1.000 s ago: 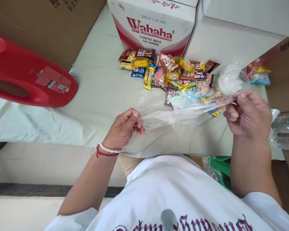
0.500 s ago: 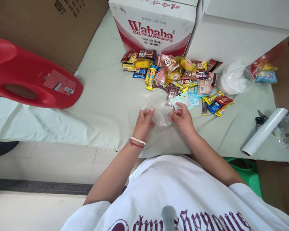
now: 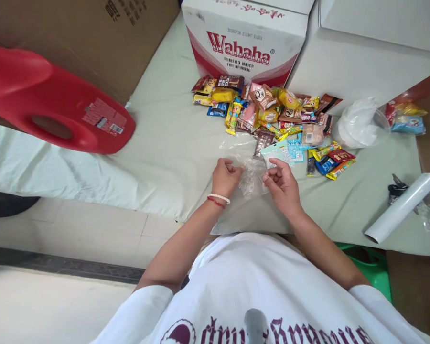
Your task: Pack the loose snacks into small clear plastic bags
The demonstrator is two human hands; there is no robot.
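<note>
Between my hands hangs a crumpled clear plastic bag (image 3: 251, 179), close above the cloth. My left hand (image 3: 227, 177), with a white and a red bracelet at its wrist, pinches the bag's left side. On the other side my right hand (image 3: 281, 186) grips the bag between thumb and finger, its other fingers loosely curled. Just beyond lie a pale green packet (image 3: 276, 151) and a dark brown wrapped snack (image 3: 263, 142). A heap of small wrapped snacks (image 3: 268, 114) spreads behind these, with a smaller group (image 3: 331, 160) at its right.
A white and red water carton (image 3: 243, 48) stands behind the snacks. At left is a large red jug (image 3: 107, 129). To the right are a clear tub of white plastic (image 3: 358, 126), a plastic roll (image 3: 403, 208) and keys (image 3: 397, 186). A green stool (image 3: 374, 267) is below the table.
The clear bag looks more bunched up between my hands, and my left fingers have turned inward over it. The whole view has shifted, so things appear further right.
</note>
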